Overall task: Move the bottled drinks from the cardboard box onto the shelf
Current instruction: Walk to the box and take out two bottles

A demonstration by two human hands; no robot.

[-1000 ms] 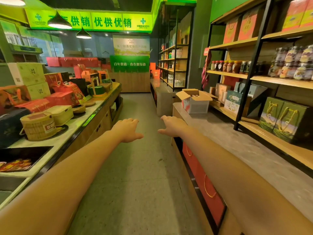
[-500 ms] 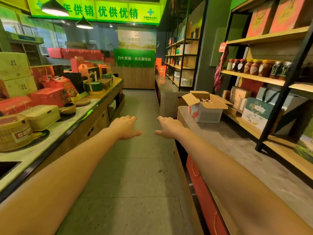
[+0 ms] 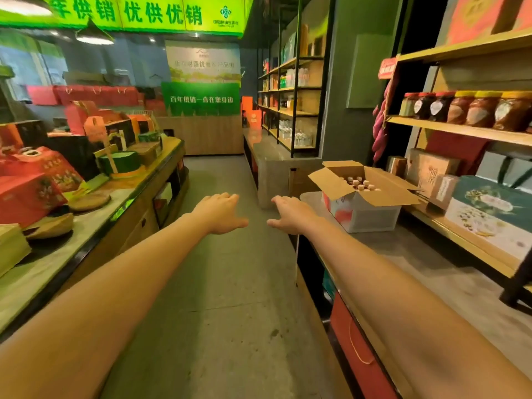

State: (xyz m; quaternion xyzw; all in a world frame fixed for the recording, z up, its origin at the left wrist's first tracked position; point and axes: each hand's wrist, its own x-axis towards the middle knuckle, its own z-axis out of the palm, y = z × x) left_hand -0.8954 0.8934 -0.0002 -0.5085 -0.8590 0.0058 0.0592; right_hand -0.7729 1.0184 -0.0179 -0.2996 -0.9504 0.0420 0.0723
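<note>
I see both bare arms stretched straight out ahead, the left hand point(image 3: 221, 212) and right hand point(image 3: 290, 214) palm-down side by side, close but apart, fingers loosely spread, thumbs pointing toward each other, neither holding anything.

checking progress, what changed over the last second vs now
The person walked up the aisle toward the open cardboard box, which now shows larger and nearer, its small capped bottles visible. Left hand and right hand stayed outstretched, open and empty; nothing grasped.
</note>
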